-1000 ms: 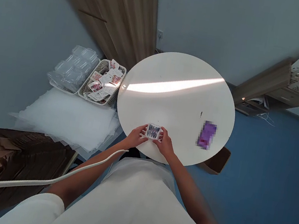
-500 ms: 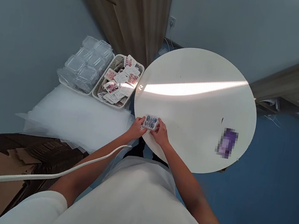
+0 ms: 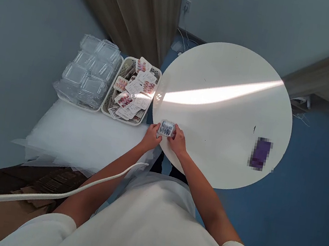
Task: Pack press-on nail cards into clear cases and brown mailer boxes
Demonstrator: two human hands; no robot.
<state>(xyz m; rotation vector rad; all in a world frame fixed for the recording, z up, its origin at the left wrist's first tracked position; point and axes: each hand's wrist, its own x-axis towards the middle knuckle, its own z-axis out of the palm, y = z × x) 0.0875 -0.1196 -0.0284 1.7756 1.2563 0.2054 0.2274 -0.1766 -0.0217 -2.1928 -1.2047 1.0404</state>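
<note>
A small clear plastic box (image 3: pixel 166 128) with rows of dark bluish nail-shaped pieces is held over the near left edge of the round white table (image 3: pixel 220 123). My left hand (image 3: pixel 151 136) grips its left side, thumb at the lower corner. On the right side, my right hand (image 3: pixel 177 139) has its fingers and thumb closed on the same box. Left of the table is a white basket (image 3: pixel 103 109) filled with printed cards (image 3: pixel 134 87), some showing pink and red nails.
Stacked clear plastic boxes (image 3: pixel 88 71) fill another basket at the left. Translucent sheets (image 3: pixel 83 139) lie below both baskets. A blurred purple item (image 3: pixel 260 154) rests on the table's right part. A white cable (image 3: pixel 56 196) crosses my left forearm.
The view has shifted, with the table now further right and slightly higher. The box stays between both hands, and its top looks more glossy, with the pieces less distinct.
</note>
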